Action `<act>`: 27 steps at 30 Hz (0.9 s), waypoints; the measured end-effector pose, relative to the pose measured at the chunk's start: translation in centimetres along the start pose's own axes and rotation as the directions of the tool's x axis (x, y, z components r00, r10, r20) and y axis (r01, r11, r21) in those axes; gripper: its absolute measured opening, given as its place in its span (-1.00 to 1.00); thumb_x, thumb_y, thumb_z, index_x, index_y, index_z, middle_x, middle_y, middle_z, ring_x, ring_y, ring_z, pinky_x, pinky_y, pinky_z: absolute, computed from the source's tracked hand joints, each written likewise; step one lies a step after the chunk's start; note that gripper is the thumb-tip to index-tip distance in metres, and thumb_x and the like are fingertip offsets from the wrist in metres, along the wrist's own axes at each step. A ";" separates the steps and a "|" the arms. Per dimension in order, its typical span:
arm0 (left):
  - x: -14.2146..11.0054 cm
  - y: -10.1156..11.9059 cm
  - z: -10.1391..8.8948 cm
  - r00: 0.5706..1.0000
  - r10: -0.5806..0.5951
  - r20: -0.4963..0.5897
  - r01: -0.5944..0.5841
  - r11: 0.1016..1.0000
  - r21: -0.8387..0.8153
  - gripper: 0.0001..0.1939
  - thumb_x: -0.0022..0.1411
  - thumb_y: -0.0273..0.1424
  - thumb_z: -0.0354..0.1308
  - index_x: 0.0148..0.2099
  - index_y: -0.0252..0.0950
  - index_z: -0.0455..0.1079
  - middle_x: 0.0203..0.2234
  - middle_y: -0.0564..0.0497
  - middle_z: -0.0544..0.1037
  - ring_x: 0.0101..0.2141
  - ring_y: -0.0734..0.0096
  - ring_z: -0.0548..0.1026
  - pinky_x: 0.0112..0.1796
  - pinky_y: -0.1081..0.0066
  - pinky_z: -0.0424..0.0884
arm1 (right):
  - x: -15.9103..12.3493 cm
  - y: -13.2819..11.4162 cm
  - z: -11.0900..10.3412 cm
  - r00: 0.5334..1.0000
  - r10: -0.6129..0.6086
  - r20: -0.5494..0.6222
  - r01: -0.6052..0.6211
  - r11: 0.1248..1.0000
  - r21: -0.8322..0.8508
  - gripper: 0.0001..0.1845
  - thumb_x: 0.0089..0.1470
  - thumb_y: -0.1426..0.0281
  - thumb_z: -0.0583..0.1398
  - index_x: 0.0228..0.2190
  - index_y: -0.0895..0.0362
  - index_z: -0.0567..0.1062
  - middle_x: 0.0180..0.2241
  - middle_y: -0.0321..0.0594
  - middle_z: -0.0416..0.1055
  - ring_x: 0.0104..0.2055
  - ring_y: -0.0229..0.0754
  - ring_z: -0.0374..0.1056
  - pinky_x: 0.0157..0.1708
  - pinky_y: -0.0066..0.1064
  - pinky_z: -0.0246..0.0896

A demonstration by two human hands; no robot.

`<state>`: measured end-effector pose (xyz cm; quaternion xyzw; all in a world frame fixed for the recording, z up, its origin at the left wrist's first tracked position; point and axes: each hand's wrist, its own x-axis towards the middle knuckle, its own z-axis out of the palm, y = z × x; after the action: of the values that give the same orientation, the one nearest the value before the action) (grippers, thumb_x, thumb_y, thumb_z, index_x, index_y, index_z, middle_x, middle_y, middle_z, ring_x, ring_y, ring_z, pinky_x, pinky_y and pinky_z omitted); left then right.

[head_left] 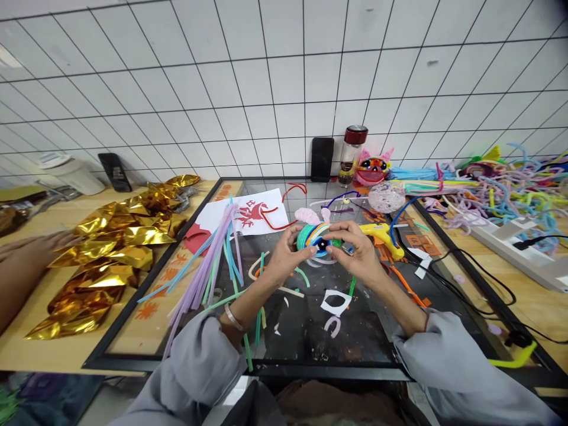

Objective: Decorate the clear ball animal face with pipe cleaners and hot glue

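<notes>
Between my two hands is a rounded craft piece (pixel 309 235) wound in turquoise, white and orange pipe cleaners, with a blue ring around a shiny black eye. My left hand (pixel 288 251) wraps its left side, thumb pressed near the eye. My right hand (pixel 355 248) grips the right side with thumb and fingers. Pale pink fuzzy pieces (pixel 307 215) show just behind it. A yellow hot glue gun (pixel 377 232) lies right of my right hand. Below the hands are a white paper cutout (pixel 335 302) and a lilac curved piece (pixel 332 326).
Lilac, blue and green pipe cleaners (pixel 206 266) lie left on the framed glass board (pixel 284 349). Gold foil (pixel 95 266) and another person's arm (pixel 26 275) are farther left. A bottle (pixel 352 154), phone (pixel 322 158), power strip (pixel 515 248) and black cables (pixel 465 254) stand or lie around.
</notes>
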<state>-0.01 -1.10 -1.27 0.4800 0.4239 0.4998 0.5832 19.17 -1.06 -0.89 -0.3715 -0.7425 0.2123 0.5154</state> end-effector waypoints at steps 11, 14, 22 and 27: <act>-0.1 0.2 0.0 0.998 -0.050 0.040 0.049 0.998 0.035 -0.31 -0.09 -0.26 0.45 0.05 -0.23 0.22 -0.20 0.03 0.53 -0.30 0.43 0.47 -0.25 0.44 0.39 | 0.0 -0.2 0.0 1.000 0.025 0.010 -0.025 1.000 0.005 -0.83 0.10 0.28 0.30 -0.24 0.00 0.63 -0.14 -0.13 0.43 -0.04 -0.04 0.38 0.00 -0.09 0.32; 0.1 0.1 -0.1 0.997 -0.058 0.059 0.058 0.998 0.011 -0.29 -0.10 -0.26 0.47 0.06 -0.24 0.22 -0.27 0.05 0.53 -0.31 0.43 0.47 -0.26 0.44 0.39 | 0.0 0.0 0.0 1.000 0.020 0.007 -0.021 1.000 0.021 -0.83 0.09 0.30 0.31 -0.23 0.01 0.63 -0.15 -0.13 0.43 -0.03 -0.04 0.38 0.01 -0.09 0.31; 0.7 0.3 -1.1 0.991 -0.080 0.106 0.081 0.997 -0.011 -0.25 -0.14 -0.29 0.49 0.06 -0.26 0.23 -0.30 0.05 0.54 -0.32 0.42 0.48 -0.24 0.43 0.37 | 0.0 -0.1 0.2 1.000 -0.013 0.009 0.013 0.998 0.053 -0.76 0.04 0.37 0.33 -0.18 0.01 0.61 -0.14 -0.13 0.43 -0.02 -0.04 0.39 0.03 -0.08 0.31; 0.7 1.2 -1.5 0.982 -0.114 0.152 0.118 0.993 -0.016 -0.25 -0.19 -0.28 0.51 0.02 -0.24 0.22 -0.26 0.04 0.52 -0.27 0.41 0.46 -0.18 0.41 0.34 | 0.0 -0.7 0.1 0.999 -0.032 0.040 0.030 0.998 0.050 -0.70 0.08 0.35 0.31 -0.10 -0.03 0.60 -0.12 -0.13 0.44 -0.02 -0.03 0.39 0.02 -0.07 0.32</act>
<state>-1.58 -0.12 -0.41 0.4837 0.3994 0.4325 0.6476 18.82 -1.46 -0.43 -0.3427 -0.7531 0.2302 0.5122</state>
